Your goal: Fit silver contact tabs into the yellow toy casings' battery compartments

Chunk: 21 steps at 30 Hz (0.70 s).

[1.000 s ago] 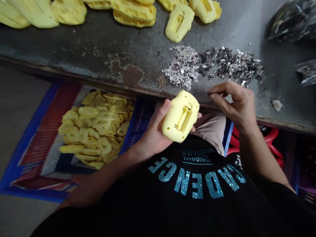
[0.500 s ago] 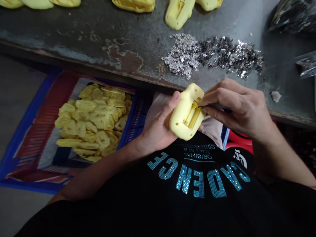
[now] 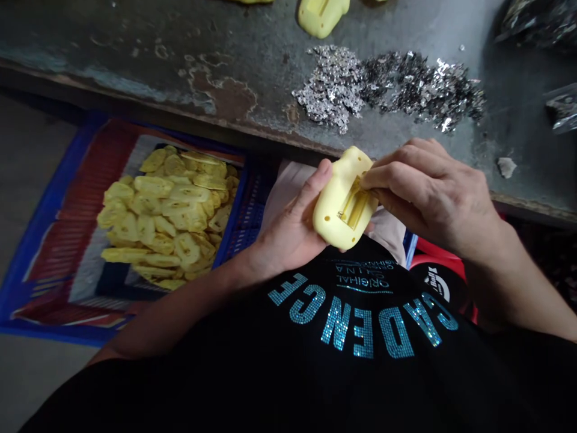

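Note:
My left hand [image 3: 300, 222] is wrapped round a pale yellow plastic housing [image 3: 336, 207], thumb along its side. The housing has small screw holes and a long open battery compartment [image 3: 354, 207] facing up. At the compartment's upper end, a small metal contact is pinched by my right hand [image 3: 433, 192], its fingertips pressed into the recess; the fingers hide most of the contact. On the bench just beyond lie a heap of bright silver metal contacts [image 3: 331, 84] and a darker heap of metal pieces [image 3: 419, 90] beside it.
A worn metal bench [image 3: 148, 78] runs across the top, with another yellow housing [image 3: 322, 15] at its back. Lower left, a blue crate [image 3: 49, 198] holds many flat yellow plastic parts [image 3: 169, 210]. Plastic bags of metal pieces [image 3: 541, 24] sit at the right.
The right fingertips have pressed further into the compartment's upper end, covering the dark sliver seen before. The view has tilted slightly, so the bench appears higher.

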Each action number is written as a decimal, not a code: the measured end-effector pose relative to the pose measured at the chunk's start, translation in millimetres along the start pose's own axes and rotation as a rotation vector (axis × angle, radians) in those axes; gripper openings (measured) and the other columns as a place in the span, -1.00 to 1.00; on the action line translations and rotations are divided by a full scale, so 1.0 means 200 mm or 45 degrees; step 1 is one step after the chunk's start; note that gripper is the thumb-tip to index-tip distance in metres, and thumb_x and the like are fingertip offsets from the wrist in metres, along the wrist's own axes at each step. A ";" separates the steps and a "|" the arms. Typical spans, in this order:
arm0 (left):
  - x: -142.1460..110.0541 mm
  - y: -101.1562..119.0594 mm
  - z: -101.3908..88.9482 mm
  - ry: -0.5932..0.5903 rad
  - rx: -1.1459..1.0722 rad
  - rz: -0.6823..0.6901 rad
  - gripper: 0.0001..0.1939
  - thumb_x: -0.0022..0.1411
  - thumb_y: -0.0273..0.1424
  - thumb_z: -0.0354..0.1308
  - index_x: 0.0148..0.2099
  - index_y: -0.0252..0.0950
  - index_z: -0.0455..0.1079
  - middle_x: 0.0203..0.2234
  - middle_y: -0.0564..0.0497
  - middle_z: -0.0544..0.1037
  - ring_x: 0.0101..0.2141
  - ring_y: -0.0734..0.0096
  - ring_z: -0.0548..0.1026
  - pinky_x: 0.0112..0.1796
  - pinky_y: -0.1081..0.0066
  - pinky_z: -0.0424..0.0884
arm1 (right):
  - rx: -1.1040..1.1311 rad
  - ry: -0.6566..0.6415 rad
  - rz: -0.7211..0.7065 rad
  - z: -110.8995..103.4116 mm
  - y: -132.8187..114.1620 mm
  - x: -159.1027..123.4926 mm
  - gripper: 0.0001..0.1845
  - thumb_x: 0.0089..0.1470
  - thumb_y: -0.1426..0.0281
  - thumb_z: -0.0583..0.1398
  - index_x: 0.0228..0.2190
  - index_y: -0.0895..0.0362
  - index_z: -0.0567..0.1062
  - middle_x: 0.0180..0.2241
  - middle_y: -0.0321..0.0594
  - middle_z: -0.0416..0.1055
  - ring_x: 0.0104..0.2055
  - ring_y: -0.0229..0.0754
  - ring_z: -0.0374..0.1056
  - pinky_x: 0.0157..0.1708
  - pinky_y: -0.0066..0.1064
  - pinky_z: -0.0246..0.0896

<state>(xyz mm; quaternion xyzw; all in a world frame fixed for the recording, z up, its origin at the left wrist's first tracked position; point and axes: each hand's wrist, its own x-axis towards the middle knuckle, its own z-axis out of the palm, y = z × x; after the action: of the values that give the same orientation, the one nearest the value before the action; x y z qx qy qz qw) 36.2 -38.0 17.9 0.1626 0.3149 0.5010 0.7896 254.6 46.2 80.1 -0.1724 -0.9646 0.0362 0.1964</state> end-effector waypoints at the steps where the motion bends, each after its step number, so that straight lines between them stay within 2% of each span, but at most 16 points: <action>1: 0.00 0.00 0.00 0.013 0.016 -0.007 -0.29 0.53 0.20 0.41 0.28 -0.36 0.66 -0.07 -0.11 0.83 0.15 -0.22 0.80 0.01 0.06 0.80 | 0.011 0.019 0.010 0.00 0.00 -0.01 -0.77 0.73 0.28 0.10 0.08 0.04 0.56 -0.11 -0.17 0.67 -0.09 -0.02 0.62 -0.11 -0.09 0.57; 4: 0.00 0.00 0.00 0.067 0.059 -0.015 -0.28 0.51 0.25 0.40 0.25 -0.31 0.67 -0.04 -0.13 0.84 0.17 -0.26 0.80 0.00 0.05 0.81 | 0.056 0.094 0.074 0.02 -0.02 -0.03 -0.88 0.69 0.35 0.21 0.11 0.02 0.57 -0.09 -0.21 0.70 -0.11 -0.06 0.63 -0.10 -0.13 0.56; 7: 0.00 -0.01 -0.01 0.031 0.077 0.034 -0.29 0.49 0.26 0.43 0.25 -0.28 0.67 -0.01 -0.12 0.84 0.24 -0.30 0.77 0.02 0.02 0.83 | 0.162 0.238 0.221 0.05 -0.03 -0.05 -0.83 0.65 0.42 0.24 0.06 -0.06 0.63 -0.08 -0.25 0.74 -0.11 -0.07 0.65 -0.08 -0.13 0.58; 10: 0.00 -0.03 -0.01 -0.008 0.087 0.119 -0.32 0.42 0.19 0.55 0.27 -0.23 0.67 0.12 -0.12 0.83 0.34 -0.31 0.72 0.12 0.01 0.82 | 0.406 0.309 0.381 0.09 0.00 -0.07 -0.85 0.60 0.28 0.33 0.10 -0.10 0.69 0.03 -0.18 0.75 -0.02 0.01 0.68 -0.04 -0.08 0.68; 13: 0.00 -0.06 -0.01 0.029 0.134 0.270 -0.33 0.39 0.13 0.62 0.31 -0.15 0.65 0.19 -0.11 0.80 0.42 -0.36 0.66 0.25 -0.08 0.77 | 0.741 0.186 0.536 0.14 0.07 -0.08 -0.51 0.43 0.02 0.50 0.24 -0.08 0.68 0.19 -0.07 0.71 0.07 0.10 0.68 -0.02 -0.02 0.75; 15: 0.00 -0.07 -0.01 0.034 0.191 0.338 -0.32 0.39 0.08 0.64 0.38 -0.09 0.62 0.19 -0.10 0.81 0.40 -0.35 0.68 0.27 -0.08 0.75 | 0.897 0.121 0.603 0.16 0.10 -0.08 -0.35 0.35 -0.07 0.54 0.30 -0.07 0.66 0.23 -0.05 0.69 0.11 0.12 0.68 0.03 -0.01 0.78; 18: -0.02 -0.07 -0.01 0.020 0.269 0.363 -0.27 0.38 0.01 0.68 0.45 -0.04 0.60 0.19 -0.08 0.82 0.30 -0.26 0.75 0.22 0.01 0.76 | 0.972 0.142 0.630 0.21 0.10 -0.07 -0.33 0.33 -0.09 0.54 0.29 -0.07 0.64 0.22 -0.09 0.68 0.08 0.07 0.67 0.05 -0.05 0.78; 21: -0.05 -0.05 -0.03 0.017 0.369 0.373 -0.29 0.40 -0.04 0.67 0.48 -0.04 0.64 0.23 -0.10 0.81 0.21 -0.13 0.80 0.16 0.13 0.76 | 0.947 0.257 0.615 0.26 0.07 -0.07 -0.36 0.34 -0.08 0.53 0.27 -0.09 0.63 0.17 -0.13 0.66 -0.02 -0.01 0.66 -0.08 -0.16 0.77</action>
<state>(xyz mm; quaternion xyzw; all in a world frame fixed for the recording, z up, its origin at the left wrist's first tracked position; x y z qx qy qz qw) 36.5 -50.7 11.6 0.3153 0.3620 0.5610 0.6744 251.0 53.8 24.2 -0.3129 -0.7942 0.4080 0.3239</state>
